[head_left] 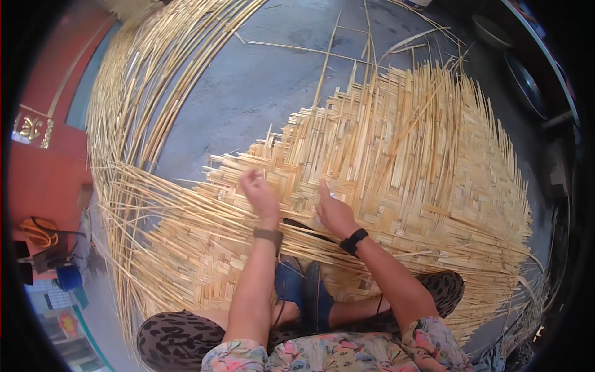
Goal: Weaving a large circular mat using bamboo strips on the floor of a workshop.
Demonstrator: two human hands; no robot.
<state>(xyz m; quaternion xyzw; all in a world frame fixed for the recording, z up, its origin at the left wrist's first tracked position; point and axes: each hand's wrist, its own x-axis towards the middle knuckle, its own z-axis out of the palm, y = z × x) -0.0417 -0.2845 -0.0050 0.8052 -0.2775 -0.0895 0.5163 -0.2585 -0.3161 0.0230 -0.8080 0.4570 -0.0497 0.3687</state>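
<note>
I sit over a large mat point(409, 180) of pale split reed strips, woven in a stepped pattern. My left hand point(260, 195) is raised just above the weave, its fingers curled and slightly blurred; whatever they hold, if anything, cannot be made out. Close by on the right, my right hand point(338, 214) is closed with its index finger side pointing away from me. A small white bit shows at its fingers, too small to name. Loose reed strips point(204, 198) run across the mat below both hands. A dark narrow object point(307, 229) lies between my wrists, partly covered.
A big bundle of long reeds point(180, 74) stretches along the left. My dark blue shoes point(300, 291) rest on the mat. Round basins point(527, 84) stand at the far right. An orange coiled cord point(38, 232) hangs at the left. Grey floor point(254, 80) shows beyond the mat.
</note>
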